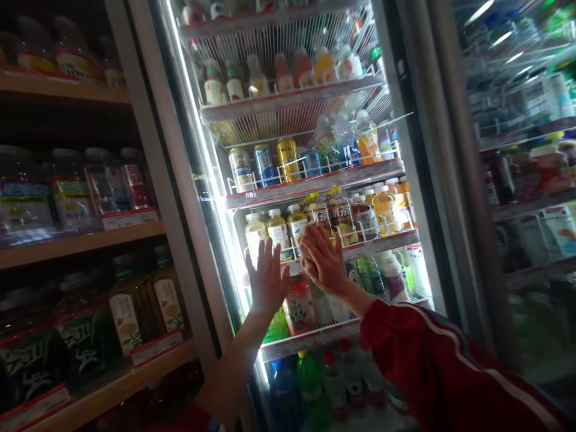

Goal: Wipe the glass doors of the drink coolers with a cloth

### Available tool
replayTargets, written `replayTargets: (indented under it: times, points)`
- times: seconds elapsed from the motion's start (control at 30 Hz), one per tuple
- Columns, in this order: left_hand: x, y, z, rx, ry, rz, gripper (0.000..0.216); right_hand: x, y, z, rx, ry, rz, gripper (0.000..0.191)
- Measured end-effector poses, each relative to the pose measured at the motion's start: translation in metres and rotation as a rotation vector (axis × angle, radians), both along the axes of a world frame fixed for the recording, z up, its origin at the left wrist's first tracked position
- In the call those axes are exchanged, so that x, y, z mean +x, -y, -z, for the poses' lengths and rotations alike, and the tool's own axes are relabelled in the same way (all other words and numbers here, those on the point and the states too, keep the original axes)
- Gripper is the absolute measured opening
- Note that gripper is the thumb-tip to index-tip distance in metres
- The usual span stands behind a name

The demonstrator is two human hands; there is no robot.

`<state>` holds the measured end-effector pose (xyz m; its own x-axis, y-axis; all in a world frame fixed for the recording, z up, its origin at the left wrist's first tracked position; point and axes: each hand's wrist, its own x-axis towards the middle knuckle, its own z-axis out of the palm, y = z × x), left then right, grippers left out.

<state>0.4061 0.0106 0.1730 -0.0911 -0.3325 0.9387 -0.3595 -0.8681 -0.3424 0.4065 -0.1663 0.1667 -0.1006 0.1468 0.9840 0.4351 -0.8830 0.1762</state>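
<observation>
obstacle: glass door [297,120] closes off bottles [279,231] | shelves [315,180]: packed tight | free: space before glass

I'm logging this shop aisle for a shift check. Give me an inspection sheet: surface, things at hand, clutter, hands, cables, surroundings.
Surface: glass door of a lit drinks fridge; looks shut.
Job's things: bottles and cans upright in rows on wire shelves behind the glass.
Clutter: nothing seen.
Grippers: left hand and right hand both flat against the glass, fingers spread; a pale blur at the right fingertips, cannot tell what.
Cables: nothing seen.
Surroundings: wooden shelves with bottles to the left; second fridge to the right.
</observation>
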Motion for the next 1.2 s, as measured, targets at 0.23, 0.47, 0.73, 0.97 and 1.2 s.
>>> replayTargets:
  times: [0.23, 0.47, 0.73, 0.97, 1.2]
  points:
    - [0.006, 0.016, -0.006, 0.02, -0.025, 0.0, 0.058, 0.002, 0.023, 0.002, -0.004, 0.035, 0.018, 0.042]
    - [0.001, 0.022, -0.006, 0.008, -0.005, 0.017, 0.061, 0.005, 0.06, 0.002, 0.135, 0.046, 0.077, 0.045]
    - [0.004, 0.06, -0.01, 0.096, -0.068, 0.023, 0.06, 0.002, 0.041, -0.001, -0.013, 0.0, 0.058, 0.039]
    - [0.004, 0.057, -0.009, 0.119, -0.065, 0.005, 0.062, 0.009, 0.091, 0.002, 0.156, 0.055, 0.113, 0.044]
    - [0.005, 0.08, -0.008, 0.109, -0.045, 0.024, 0.059, 0.006, 0.07, 0.0, 0.058, 0.026, 0.065, 0.045]
